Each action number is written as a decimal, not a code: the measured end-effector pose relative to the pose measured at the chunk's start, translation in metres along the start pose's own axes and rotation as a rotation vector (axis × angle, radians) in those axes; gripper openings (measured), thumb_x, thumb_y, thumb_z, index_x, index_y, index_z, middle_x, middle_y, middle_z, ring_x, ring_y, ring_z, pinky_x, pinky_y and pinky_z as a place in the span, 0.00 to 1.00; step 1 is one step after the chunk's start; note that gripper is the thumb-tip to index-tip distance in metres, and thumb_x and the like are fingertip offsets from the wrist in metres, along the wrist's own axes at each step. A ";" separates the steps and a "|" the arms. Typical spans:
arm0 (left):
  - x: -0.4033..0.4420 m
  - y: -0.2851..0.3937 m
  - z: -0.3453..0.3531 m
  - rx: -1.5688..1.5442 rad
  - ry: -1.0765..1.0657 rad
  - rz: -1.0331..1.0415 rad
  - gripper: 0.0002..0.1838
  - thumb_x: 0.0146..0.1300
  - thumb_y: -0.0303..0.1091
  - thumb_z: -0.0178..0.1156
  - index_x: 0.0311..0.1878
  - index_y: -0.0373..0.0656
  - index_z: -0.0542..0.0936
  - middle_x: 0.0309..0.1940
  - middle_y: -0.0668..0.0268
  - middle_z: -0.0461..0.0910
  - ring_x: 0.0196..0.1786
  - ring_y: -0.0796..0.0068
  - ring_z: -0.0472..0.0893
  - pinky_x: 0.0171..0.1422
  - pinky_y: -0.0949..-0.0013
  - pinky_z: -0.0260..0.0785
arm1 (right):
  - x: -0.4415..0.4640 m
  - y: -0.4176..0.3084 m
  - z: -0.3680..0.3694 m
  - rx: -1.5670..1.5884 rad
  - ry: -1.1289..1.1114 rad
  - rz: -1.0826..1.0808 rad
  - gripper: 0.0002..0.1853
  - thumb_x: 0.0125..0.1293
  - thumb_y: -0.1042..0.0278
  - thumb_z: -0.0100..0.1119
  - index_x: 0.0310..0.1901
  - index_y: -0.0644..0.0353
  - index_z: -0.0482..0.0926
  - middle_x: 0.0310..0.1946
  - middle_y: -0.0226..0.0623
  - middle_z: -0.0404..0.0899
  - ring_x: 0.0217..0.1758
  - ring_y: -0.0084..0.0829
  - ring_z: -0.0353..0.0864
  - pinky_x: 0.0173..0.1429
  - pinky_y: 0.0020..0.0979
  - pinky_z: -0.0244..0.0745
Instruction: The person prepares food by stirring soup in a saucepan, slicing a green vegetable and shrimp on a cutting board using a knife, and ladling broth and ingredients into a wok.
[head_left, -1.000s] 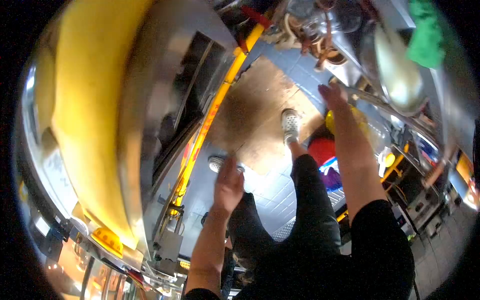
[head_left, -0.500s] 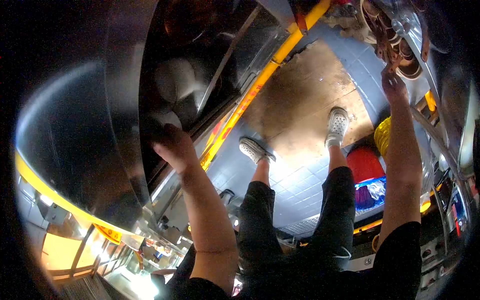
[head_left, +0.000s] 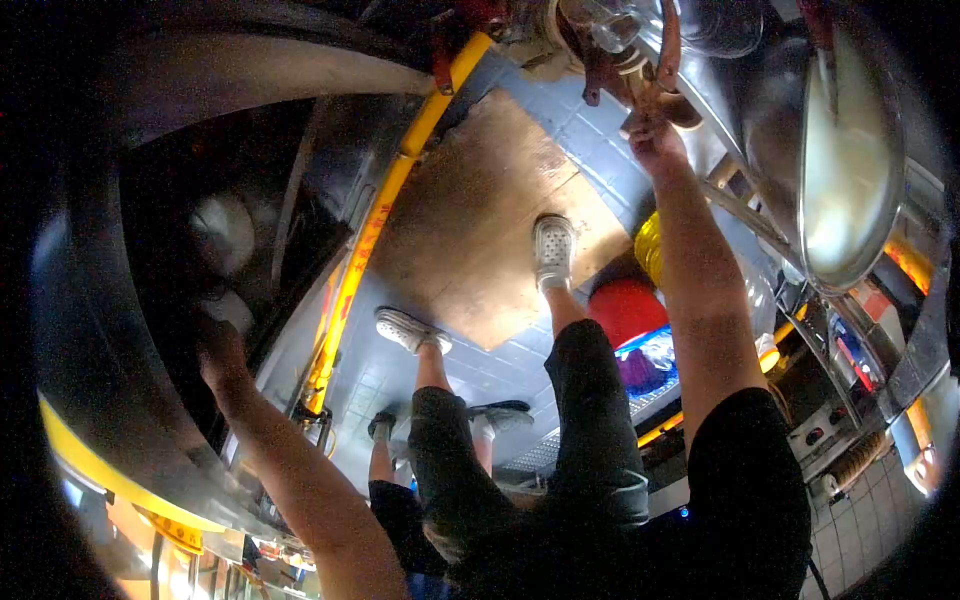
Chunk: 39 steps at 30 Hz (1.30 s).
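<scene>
My left hand [head_left: 224, 357] reaches into a dark, metal-sided compartment at the left. Its fingers are lost in shadow beside a pale rounded object [head_left: 228, 309], and a second pale round object [head_left: 222, 232] sits further in. My right hand [head_left: 657, 146] is raised at the upper right, its fingers closed among brown handle-like pieces [head_left: 604, 78] by a metal rack. What they grip there is too blurred to name.
A yellow bar [head_left: 410, 143] runs along the compartment's edge. Brown board [head_left: 480, 200] covers part of the tiled floor. Right of my legs are a red container [head_left: 625, 312] and a blue-rimmed one. A large metal pan [head_left: 850, 170] hangs at right. Another person's shoe [head_left: 500, 413] shows behind me.
The view has turned to the right, so most things sit further left. More of the metal pan shows at right, and another person's feet have appeared behind me. My left hand is deeper in shadow.
</scene>
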<state>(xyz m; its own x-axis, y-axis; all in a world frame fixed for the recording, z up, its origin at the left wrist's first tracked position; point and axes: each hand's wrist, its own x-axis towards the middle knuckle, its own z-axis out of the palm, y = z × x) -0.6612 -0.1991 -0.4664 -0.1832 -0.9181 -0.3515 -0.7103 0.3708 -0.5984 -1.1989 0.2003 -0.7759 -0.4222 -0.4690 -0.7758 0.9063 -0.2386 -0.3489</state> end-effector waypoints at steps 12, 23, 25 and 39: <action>-0.004 0.005 -0.011 -0.094 0.037 0.014 0.13 0.65 0.36 0.55 0.49 0.42 0.81 0.40 0.56 0.83 0.44 0.59 0.82 0.49 0.55 0.76 | -0.064 0.012 -0.035 -0.171 -0.030 -0.116 0.04 0.73 0.70 0.56 0.46 0.53 0.76 0.28 0.21 0.72 0.24 0.14 0.68 0.24 0.16 0.66; -0.021 -0.003 -0.032 -0.164 0.016 -0.041 0.12 0.64 0.35 0.55 0.47 0.42 0.81 0.39 0.55 0.82 0.43 0.58 0.82 0.48 0.55 0.76 | -0.166 0.041 -0.061 -0.150 0.050 -0.021 0.09 0.76 0.65 0.54 0.53 0.54 0.75 0.35 0.27 0.76 0.30 0.17 0.70 0.32 0.18 0.68; -0.022 -0.002 -0.033 -0.186 0.021 -0.044 0.12 0.64 0.34 0.55 0.47 0.42 0.81 0.39 0.55 0.82 0.43 0.58 0.82 0.47 0.55 0.76 | -0.182 0.046 -0.046 -0.255 0.089 0.016 0.08 0.77 0.63 0.53 0.52 0.53 0.75 0.34 0.25 0.75 0.29 0.16 0.69 0.32 0.19 0.68; -0.046 0.023 -0.036 -0.362 0.079 -0.113 0.10 0.64 0.33 0.55 0.44 0.42 0.81 0.38 0.54 0.81 0.42 0.56 0.82 0.46 0.54 0.77 | -0.296 0.098 -0.019 -0.387 0.107 0.281 0.18 0.65 0.66 0.66 0.54 0.47 0.72 0.37 0.24 0.77 0.29 0.15 0.70 0.28 0.17 0.66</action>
<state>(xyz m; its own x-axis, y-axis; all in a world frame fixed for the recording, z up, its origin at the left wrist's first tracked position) -0.6932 -0.1533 -0.4382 -0.1318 -0.9636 -0.2326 -0.9203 0.2061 -0.3325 -0.9850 0.3323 -0.5904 -0.1739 -0.3753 -0.9104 0.9347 0.2281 -0.2726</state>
